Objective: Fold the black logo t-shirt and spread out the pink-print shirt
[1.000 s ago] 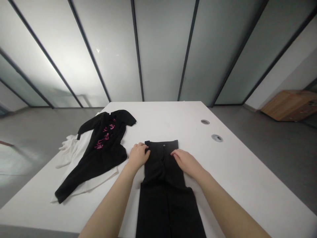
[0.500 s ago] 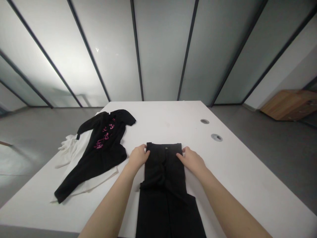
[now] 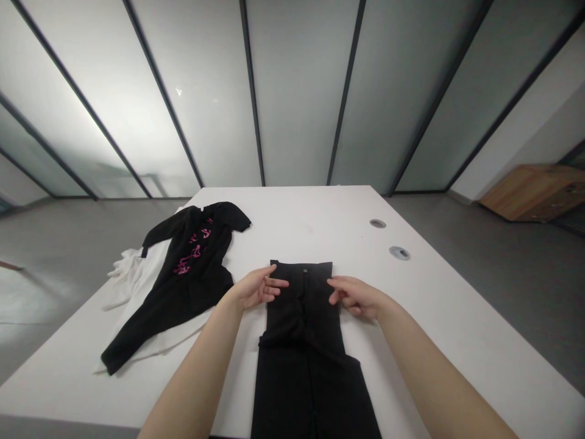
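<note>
Black trousers (image 3: 301,347): folded lengthwise, flat on the white surface (image 3: 320,219), waistband at the far end, between both hands.
Left hand (image 3: 256,289): open, fingers loosely spread, tips reaching over the trousers' left edge, pinching nothing.
Right hand (image 3: 354,297): open, fingers lightly curled at the right edge, gripping nothing.
Left of the trousers: black top with pink print (image 3: 192,268) lying over white cloth (image 3: 132,286).

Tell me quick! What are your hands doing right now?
Left hand: open, holding nothing, over the black trousers.
Right hand: open, holding nothing, over the trousers too.
</note>
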Demonstrator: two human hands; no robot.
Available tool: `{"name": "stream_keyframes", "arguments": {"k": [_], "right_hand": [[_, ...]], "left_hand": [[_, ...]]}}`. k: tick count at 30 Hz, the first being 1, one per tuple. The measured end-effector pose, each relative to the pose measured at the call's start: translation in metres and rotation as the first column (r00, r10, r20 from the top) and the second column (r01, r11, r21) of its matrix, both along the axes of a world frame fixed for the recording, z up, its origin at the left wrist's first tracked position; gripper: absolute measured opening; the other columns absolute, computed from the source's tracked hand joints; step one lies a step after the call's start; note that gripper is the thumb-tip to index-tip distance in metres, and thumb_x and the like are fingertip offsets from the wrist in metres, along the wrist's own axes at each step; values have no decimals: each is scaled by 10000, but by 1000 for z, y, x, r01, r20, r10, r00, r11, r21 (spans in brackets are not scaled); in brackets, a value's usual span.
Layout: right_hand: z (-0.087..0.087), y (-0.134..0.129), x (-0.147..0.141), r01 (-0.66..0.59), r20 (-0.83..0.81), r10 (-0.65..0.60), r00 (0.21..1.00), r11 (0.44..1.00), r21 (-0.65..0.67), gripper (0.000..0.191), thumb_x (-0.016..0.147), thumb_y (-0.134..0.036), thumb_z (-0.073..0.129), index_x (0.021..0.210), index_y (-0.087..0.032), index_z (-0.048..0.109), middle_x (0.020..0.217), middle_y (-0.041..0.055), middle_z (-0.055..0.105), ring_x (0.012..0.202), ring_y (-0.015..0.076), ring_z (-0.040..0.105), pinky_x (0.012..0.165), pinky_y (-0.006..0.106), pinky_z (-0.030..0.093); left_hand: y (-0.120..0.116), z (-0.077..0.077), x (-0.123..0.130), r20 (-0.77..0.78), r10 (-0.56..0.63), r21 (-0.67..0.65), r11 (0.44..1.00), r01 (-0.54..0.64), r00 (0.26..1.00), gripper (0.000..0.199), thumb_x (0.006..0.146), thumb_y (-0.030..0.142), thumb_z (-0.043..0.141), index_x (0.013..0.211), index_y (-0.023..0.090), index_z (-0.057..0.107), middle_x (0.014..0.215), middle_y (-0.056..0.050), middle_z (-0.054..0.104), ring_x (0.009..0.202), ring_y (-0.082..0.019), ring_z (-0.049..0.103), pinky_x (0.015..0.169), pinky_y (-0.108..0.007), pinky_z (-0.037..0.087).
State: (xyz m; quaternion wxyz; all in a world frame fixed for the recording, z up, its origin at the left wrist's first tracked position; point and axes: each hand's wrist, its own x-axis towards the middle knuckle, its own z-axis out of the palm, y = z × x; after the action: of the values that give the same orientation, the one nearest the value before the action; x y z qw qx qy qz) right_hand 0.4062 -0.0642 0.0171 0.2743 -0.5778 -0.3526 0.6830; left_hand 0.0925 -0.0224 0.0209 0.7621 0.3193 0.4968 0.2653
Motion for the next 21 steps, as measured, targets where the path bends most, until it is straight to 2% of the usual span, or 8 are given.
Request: {"name": "stream_keyframes", "arguments": {"k": [2,5,9,12,15,17,19,21], "right_hand": [[-1,2,0,35,-151,-47,987,996,-78,230,994,-418,686,1032,-195,643,920,107,802,441,79,566,332,144,379],[-2,5,-3,-28,-318,-28,948,985,-171,366,1059,-474,569,1127,-132,681,1019,168,801,662,169,749,559,237,622],[-6,7,-11,11,-378,-62,924,991,-135,398,1093,-451,493,1195,-115,681,1216,207,769,924,229,794,801,328,660],[-12,8,-19,167,-392,-131,911,984,60,380,1100,-477,444,1204,-202,685,1300,145,754,1108,239,757,941,377,613],[-18,7,-23,309,-308,-181,934,842,442,477,1054,-640,455,1099,-258,737,1193,76,788,1154,262,715,1006,402,547],[-18,4,-23,255,-144,-213,966,738,625,568,994,-738,495,931,-245,769,1025,68,796,1026,272,711,942,392,536],[-18,2,-23,165,16,-236,972,723,671,627,944,-785,537,728,-227,725,804,59,742,838,245,672,824,370,524],[-17,2,-23,168,63,-267,962,754,635,621,893,-781,619,611,-227,617,639,23,636,700,203,604,707,335,493]], "left_hand": [[0,2,3,122,-10,-48,999,16,992,432,1028,532,581,1153,129,675,1095,-189,780,735,-177,749,552,-221,573],[-1,-3,11,202,35,-50,998,-25,979,417,1051,522,528,1176,147,661,1278,-203,733,961,-246,776,688,-287,635],[-1,-14,22,209,142,28,988,-152,968,354,1012,471,619,1156,151,666,1309,-211,707,1082,-290,740,880,-413,632],[-1,-18,26,215,288,246,909,-337,933,392,960,537,685,1015,151,715,1138,-171,745,1011,-263,720,851,-382,611],[-3,-14,26,256,334,493,762,-420,907,574,926,694,638,795,144,739,839,-102,723,823,-201,676,727,-286,558],[-4,-10,24,261,295,556,733,-392,919,646,883,757,638,656,155,697,672,-65,655,707,-171,632,661,-261,517],[-6,-7,23,229,279,553,751,-360,933,621,836,727,718,569,176,613,581,-26,586,637,-149,598,615,-247,489],[-7,-7,24,163,309,505,790,-348,937,548,793,634,814,589,190,567,567,6,561,604,-138,586,572,-236,473]]}}
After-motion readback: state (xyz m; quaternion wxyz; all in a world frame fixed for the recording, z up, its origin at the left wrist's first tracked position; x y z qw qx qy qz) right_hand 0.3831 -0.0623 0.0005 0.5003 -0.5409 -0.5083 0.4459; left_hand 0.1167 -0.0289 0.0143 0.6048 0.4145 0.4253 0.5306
